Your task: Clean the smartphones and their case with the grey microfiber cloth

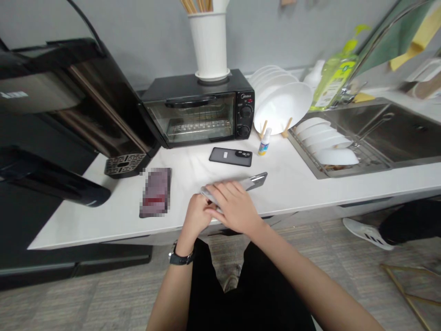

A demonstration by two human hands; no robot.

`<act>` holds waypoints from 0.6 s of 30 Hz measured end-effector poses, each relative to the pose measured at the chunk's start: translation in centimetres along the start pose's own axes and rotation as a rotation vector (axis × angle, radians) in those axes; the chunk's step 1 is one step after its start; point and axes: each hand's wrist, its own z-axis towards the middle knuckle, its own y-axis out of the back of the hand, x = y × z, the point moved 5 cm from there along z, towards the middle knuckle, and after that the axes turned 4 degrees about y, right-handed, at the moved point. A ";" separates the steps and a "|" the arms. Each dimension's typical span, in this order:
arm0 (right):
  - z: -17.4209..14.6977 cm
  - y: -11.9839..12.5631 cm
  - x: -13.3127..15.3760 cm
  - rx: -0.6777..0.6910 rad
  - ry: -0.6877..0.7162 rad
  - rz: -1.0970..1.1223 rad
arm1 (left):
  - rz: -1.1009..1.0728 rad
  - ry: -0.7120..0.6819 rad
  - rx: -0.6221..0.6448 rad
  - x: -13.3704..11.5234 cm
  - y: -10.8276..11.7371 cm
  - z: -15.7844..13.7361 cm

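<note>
Over the front edge of the counter, my left hand (199,214) is closed around the near end of a silver-grey phone (259,180). My right hand (236,206) lies across the phone's middle, fingers together, pressing a thin light-grey cloth (246,183) against it. Only the phone's far end with its camera strip shows clearly; the rest is under my fingers and the cloth. Behind my hands lies a dark phone case (230,157) with camera cutouts. A small white spray bottle (264,142) stands upright beside it.
Left of my hands lies a pixelated flat item (155,193). Behind stand a black toaster oven (200,117) and a coffee machine (103,101); a dark cylinder (55,177) juts in left. Racked plates (282,108), bowls (336,156) and a sink (406,138) are right. Another person's shoe (367,233) shows.
</note>
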 end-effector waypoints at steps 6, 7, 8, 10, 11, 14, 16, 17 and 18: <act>-4.1 4.3 -8.5 -0.091 -0.324 -0.259 | -0.048 0.113 -0.034 0.2 -0.3 -0.3; -4.1 4.2 -8.2 -0.116 -0.352 -0.259 | -0.038 0.111 -0.047 0.1 -0.2 -0.3; -3.8 3.7 -7.1 -0.135 -0.352 -0.238 | -0.028 0.103 -0.054 0.1 -0.2 -0.3; -2.3 1.9 -3.7 -0.143 -0.283 -0.152 | 0.006 0.064 -0.044 -0.1 -0.1 -0.2; -1.3 0.8 -1.7 -0.119 -0.205 -0.098 | 0.026 0.041 -0.037 -0.2 0.0 -0.1; 0.9 -1.2 2.3 -0.040 -0.009 0.013 | 0.083 -0.003 -0.028 -0.4 0.2 0.1; 0.9 -1.0 1.9 -0.009 0.056 0.009 | 0.103 0.001 -0.013 -0.4 0.2 0.1; 0.5 -0.5 0.7 -0.003 0.056 -0.016 | 0.103 0.009 0.000 -0.3 0.1 0.1; -0.2 0.2 -0.9 0.000 0.034 -0.049 | 0.092 0.024 0.007 -0.3 0.0 0.0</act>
